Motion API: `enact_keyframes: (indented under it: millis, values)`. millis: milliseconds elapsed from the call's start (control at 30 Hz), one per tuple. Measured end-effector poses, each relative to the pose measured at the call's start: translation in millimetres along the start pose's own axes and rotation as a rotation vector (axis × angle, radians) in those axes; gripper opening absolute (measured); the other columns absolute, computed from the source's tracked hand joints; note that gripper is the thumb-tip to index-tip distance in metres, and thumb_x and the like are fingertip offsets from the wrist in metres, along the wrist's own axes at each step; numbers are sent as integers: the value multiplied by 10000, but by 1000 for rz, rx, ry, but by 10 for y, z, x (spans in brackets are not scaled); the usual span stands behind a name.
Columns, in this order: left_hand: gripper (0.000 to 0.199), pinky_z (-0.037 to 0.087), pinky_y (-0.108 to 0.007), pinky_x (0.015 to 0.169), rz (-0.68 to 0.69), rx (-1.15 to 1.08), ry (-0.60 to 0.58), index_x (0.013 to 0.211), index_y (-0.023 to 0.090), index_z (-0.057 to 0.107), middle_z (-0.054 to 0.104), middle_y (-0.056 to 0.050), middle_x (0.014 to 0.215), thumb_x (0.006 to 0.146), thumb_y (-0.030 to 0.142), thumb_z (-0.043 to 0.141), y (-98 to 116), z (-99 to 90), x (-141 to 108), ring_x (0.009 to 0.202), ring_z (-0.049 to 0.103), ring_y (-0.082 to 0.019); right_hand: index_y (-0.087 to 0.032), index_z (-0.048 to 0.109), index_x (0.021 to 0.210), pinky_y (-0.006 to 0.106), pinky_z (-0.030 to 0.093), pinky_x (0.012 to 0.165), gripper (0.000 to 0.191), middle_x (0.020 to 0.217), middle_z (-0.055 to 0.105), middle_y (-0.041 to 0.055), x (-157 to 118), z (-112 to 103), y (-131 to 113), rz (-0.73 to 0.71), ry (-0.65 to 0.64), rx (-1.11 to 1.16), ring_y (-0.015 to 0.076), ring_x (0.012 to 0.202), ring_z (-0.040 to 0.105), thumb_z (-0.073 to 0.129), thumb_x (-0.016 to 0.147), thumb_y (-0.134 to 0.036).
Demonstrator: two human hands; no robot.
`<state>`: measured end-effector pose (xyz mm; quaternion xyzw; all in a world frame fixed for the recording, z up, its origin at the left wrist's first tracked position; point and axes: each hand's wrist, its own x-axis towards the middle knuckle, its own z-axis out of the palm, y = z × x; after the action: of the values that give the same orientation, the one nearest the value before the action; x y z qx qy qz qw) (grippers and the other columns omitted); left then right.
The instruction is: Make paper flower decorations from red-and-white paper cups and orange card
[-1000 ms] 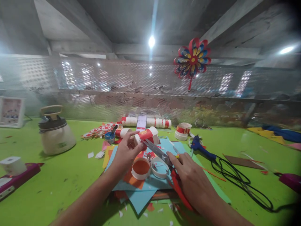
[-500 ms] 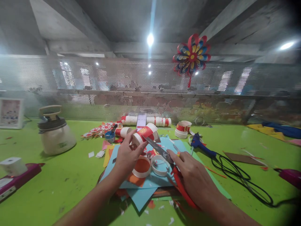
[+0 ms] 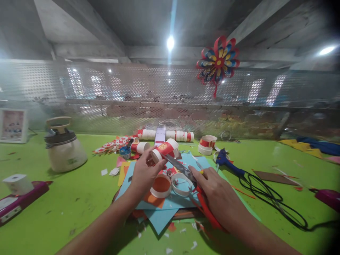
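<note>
My left hand (image 3: 146, 169) is closed around a red and white paper cup (image 3: 170, 148), tilted on its side above the paper pile. In my right hand (image 3: 216, 193) is a pair of scissors (image 3: 183, 168) with red handles. Their blades reach left to the cup, near my left thumb; whether they bite into the paper I cannot tell. Below lie two cut cup rings, one white ring (image 3: 181, 185) and another ring (image 3: 160, 186) over orange paper. Both rest on light blue paper sheets (image 3: 160, 221) with red and white scraps.
A blue glue gun (image 3: 225, 163) with a coiled black cord lies at right. Stacked paper cups (image 3: 183, 136), a phone (image 3: 160, 136) and cup rings (image 3: 205, 146) stand behind. At left are a large jug (image 3: 66, 152) and a purple power strip (image 3: 23, 202). A paper flower (image 3: 219, 63) hangs above.
The view has shifted slightly. My hands, the cup and the scissors keep nearly the same positions relative to each other.
</note>
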<state>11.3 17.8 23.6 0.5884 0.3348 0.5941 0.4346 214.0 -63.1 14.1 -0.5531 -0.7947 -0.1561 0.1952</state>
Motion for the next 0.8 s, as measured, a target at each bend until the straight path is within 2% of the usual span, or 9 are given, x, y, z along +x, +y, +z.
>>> enact_keyframes:
  millis: [133, 433, 633, 800]
  values:
    - [520, 552, -349, 674, -5, -12, -5, 1142, 156, 527, 676, -53, 861, 689, 323, 719, -8, 6, -4, 693, 664, -199, -128, 470, 1312, 388, 465, 691, 443, 857, 539, 111, -11, -2, 22, -7, 4, -27, 236, 773, 517, 408, 876, -84]
    - [522, 551, -356, 659, 21, 3, -8, 1141, 160, 525, 665, -41, 826, 697, 344, 726, -10, -18, -3, 671, 658, -198, -155, 469, 1302, 368, 450, 699, 432, 861, 553, 101, -13, -6, 0, 18, -30, 84, 234, 783, 536, 389, 882, -87]
    - [546, 567, -377, 706, 9, -61, 4, 1145, 170, 517, 684, -65, 905, 676, 327, 749, -39, -22, 12, 774, 670, -218, -169, 537, 1240, 382, 469, 720, 428, 897, 627, 109, -15, 12, -39, 50, -44, 114, 246, 796, 586, 430, 837, -75]
    - [566, 561, -381, 735, 11, -52, -12, 1163, 165, 505, 682, -86, 959, 673, 308, 751, -59, -43, 28, 821, 666, -225, -171, 579, 1174, 401, 477, 731, 391, 848, 647, 107, -6, 22, -44, 79, -80, 157, 261, 801, 604, 438, 822, -74]
